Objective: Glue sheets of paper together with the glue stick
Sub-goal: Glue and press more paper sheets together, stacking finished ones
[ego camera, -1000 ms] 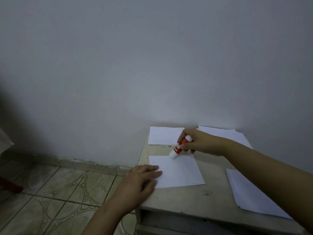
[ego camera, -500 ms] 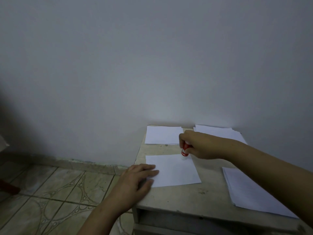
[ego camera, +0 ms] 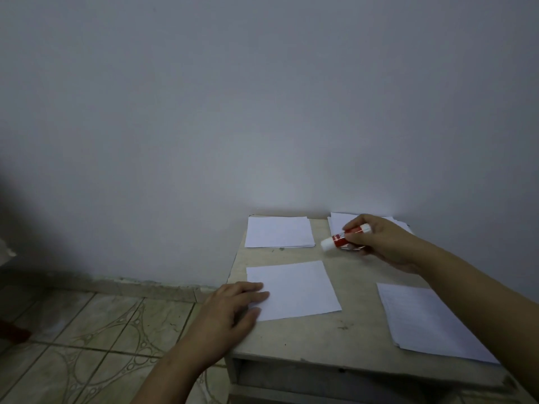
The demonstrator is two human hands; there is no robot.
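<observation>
- Glue stick (ego camera: 340,239): red band is carrying a small white mark, possibly lettering; too small and blurred for reading.
- Sheets of paper (ego camera: 294,290) lying on the surface: faces are showing blank white, no print or numbers.
- Nothing else in view is bearing a legible text, label, brand or sign.

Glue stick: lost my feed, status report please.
Right hand grips glue stick, lifted off sheet. Left hand flat on sheet's left edge. Nothing in the way.
</observation>
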